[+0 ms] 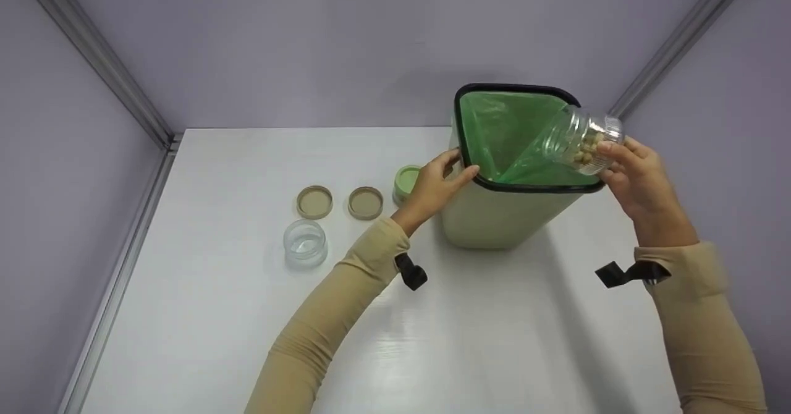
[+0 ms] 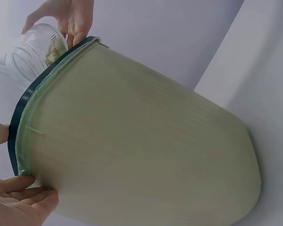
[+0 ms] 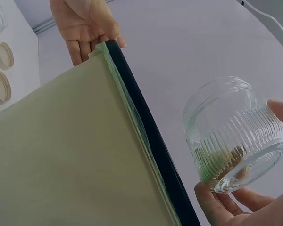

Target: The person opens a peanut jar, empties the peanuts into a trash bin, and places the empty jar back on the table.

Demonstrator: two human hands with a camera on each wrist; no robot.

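Head view shows the right hand [image 1: 639,179] gripping a clear glass jar [image 1: 584,139] by its base, fingers curled round it, tipped on its side over the far right corner of a pale green bin [image 1: 494,216]. The jar has ribbed walls, a smooth neck and no lid; a small heap of tan, nut-like pieces lies against its base, and its open mouth points down into the bin. A green bag [image 1: 500,130] lines the bin under a dark rim, and the bin leans. The left hand [image 1: 435,188] holds the bin's near left corner, thumb hooked over the rim, fingers spread on the wall. The bin stands near the desk's [image 1: 247,340] far edge; left of it lie a green lid [image 1: 405,182], two tan lids [image 1: 364,202] and an empty open jar [image 1: 304,243]. No label or writing shows on anything.
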